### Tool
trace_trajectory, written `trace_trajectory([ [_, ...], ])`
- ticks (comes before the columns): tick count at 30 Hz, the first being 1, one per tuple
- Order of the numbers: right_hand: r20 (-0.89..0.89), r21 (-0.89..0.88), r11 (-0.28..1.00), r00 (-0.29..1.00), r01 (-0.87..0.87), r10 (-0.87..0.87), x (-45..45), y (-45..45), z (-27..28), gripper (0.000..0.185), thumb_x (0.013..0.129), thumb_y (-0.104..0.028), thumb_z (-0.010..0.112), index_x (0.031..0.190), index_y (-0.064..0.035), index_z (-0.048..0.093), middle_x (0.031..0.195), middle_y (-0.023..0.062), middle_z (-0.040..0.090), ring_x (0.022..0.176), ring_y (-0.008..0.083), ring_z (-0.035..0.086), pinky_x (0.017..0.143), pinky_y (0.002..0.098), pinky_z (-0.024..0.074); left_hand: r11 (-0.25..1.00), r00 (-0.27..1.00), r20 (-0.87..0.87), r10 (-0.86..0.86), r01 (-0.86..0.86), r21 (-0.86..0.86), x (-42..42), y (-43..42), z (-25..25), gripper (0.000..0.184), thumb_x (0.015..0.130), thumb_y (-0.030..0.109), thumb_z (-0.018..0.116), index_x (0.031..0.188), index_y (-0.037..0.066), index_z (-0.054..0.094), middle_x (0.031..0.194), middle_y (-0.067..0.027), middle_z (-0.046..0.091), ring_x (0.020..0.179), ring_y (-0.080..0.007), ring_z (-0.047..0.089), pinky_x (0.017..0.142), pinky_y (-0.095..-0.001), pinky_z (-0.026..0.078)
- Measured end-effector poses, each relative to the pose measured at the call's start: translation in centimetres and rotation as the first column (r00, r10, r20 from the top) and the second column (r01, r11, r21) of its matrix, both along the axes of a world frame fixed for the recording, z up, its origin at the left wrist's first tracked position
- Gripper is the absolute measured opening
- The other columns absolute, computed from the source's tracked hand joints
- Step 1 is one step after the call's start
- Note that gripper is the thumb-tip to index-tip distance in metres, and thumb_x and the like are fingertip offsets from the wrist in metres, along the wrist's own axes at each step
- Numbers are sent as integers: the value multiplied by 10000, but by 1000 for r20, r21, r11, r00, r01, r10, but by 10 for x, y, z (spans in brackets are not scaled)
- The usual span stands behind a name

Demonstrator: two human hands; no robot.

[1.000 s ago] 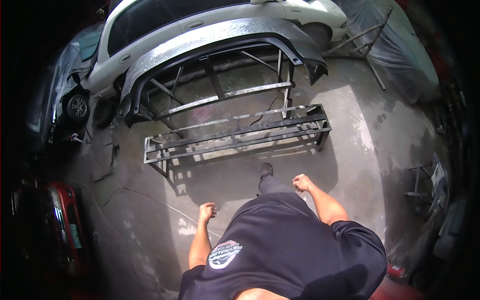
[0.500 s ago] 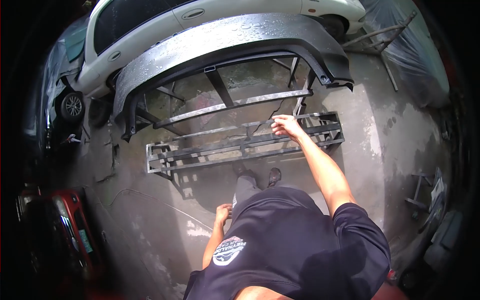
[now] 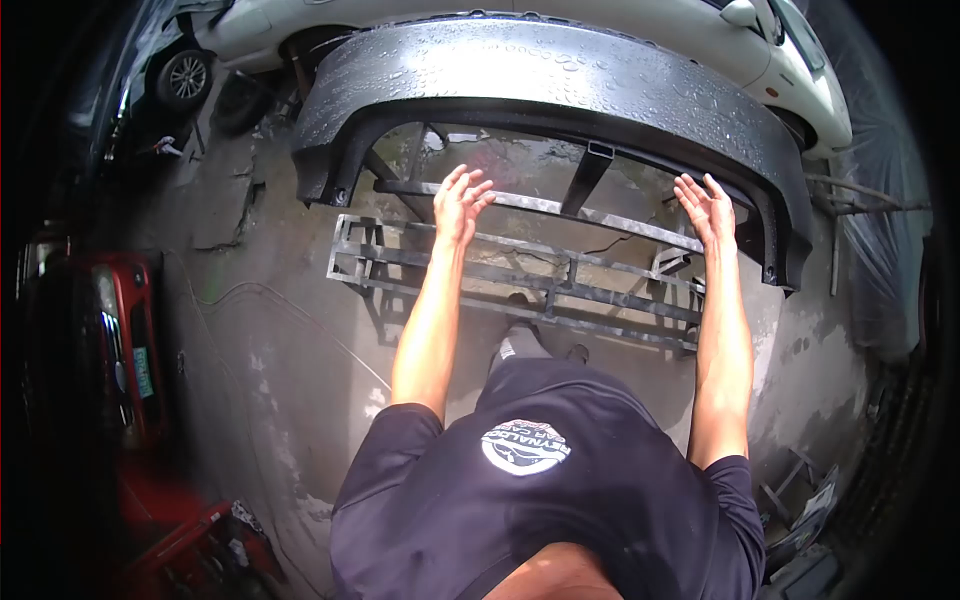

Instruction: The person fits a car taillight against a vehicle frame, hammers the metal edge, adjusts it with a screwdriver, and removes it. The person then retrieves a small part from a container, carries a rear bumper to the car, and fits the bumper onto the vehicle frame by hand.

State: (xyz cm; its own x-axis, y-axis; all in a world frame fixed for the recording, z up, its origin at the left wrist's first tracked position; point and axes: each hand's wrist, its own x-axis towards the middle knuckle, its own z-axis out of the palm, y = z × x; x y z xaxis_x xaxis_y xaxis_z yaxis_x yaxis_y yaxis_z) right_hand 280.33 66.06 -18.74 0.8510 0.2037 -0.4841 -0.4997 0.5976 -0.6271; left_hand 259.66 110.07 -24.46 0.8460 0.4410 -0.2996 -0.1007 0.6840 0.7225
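A grey car bumper [image 3: 530,68] beaded with water drops rests on a metal stand [image 3: 586,180] in front of me. Both my arms reach forward to its near side. My left hand [image 3: 461,205], fingers spread and palm up, is over the stand's front bar, below the bumper's inner edge. My right hand [image 3: 708,208] is likewise open, close to the bumper's right inner edge. Neither hand holds anything, and I cannot make out contact with the bumper. Nearer to me, a low metal rack [image 3: 520,275] stands on the floor below my forearms.
Behind the bumper is a white car [image 3: 790,75]. Plastic sheeting [image 3: 880,290] hangs at the right. A red car [image 3: 128,330] is at the left, with a hose [image 3: 270,290] on the concrete floor nearby. A wheel [image 3: 185,80] shows at upper left.
My left hand has risen from beside my leg and reached forward. My right hand has opened and moved right toward the bumper. My view has swung left, shifting the bumper rightward.
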Motion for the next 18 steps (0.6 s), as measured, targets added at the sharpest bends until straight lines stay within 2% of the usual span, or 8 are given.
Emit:
trace_trajectory([
  [1,-33,12,1000,999,8,-8,3,6,0,571,996,-152,602,1390,130,300,1282,360,541,1205,493,587,1001,558,552,999,999,37,38,-38,-22,20,15,3,549,1008,194,613,1454,-6,363,1314,-226,554,1166,-423,611,935,-550,550],
  [3,24,-154,986,998,60,-57,0,25,7,700,993,-151,601,1444,115,136,1303,384,512,1216,522,572,1007,571,549,986,993,32,113,-108,-126,50,41,10,566,1023,238,580,1457,-20,325,1423,-259,431,1292,-447,506,1031,-599,490],
  [6,-31,-109,990,995,92,-95,16,23,-4,696,987,-139,597,1455,117,150,1361,390,462,1231,524,561,1024,584,531,946,985,43,168,-149,-289,77,69,20,572,1047,264,502,1473,-44,277,1448,-288,335,1376,-473,383,1132,-622,389],
  [7,-48,-55,995,995,82,-85,23,18,-10,696,985,-134,596,1462,118,156,1377,391,447,1237,522,557,1029,588,526,943,984,75,164,-134,-303,82,78,18,560,1040,250,511,1465,-42,291,1417,-292,364,1368,-482,389,1134,-626,384],
  [10,-64,-203,959,974,200,-217,22,38,8,733,975,-141,613,1521,58,167,1416,370,400,1235,519,557,1015,606,522,905,981,-14,192,-182,-383,94,87,24,503,1036,221,511,1422,-54,341,1364,-280,410,1367,-494,381,1163,-629,343],
  [13,-67,-225,947,966,229,-250,24,46,8,743,961,-133,633,1537,1,185,1404,347,410,1231,513,560,1000,622,523,898,981,-6,191,-177,-402,100,86,23,511,1024,213,536,1426,-42,351,1402,-279,383,1384,-493,361,1184,-648,281],
  [15,-74,-212,952,968,222,-242,24,50,11,747,953,-130,643,1536,-9,193,1411,338,407,1238,504,559,1003,622,520,844,969,-109,224,-249,-475,107,87,33,519,1013,204,561,1433,-26,360,1423,-279,367,1380,-490,368,1176,-656,282],
  [18,-131,-199,956,961,214,-242,33,47,8,950,925,-164,684,1609,-65,33,1440,327,395,1250,502,555,1043,627,479,826,950,-185,251,-310,-470,113,87,40,519,989,209,627,1415,2,415,1409,-280,411,1355,-485,401,1156,-662,303],
])
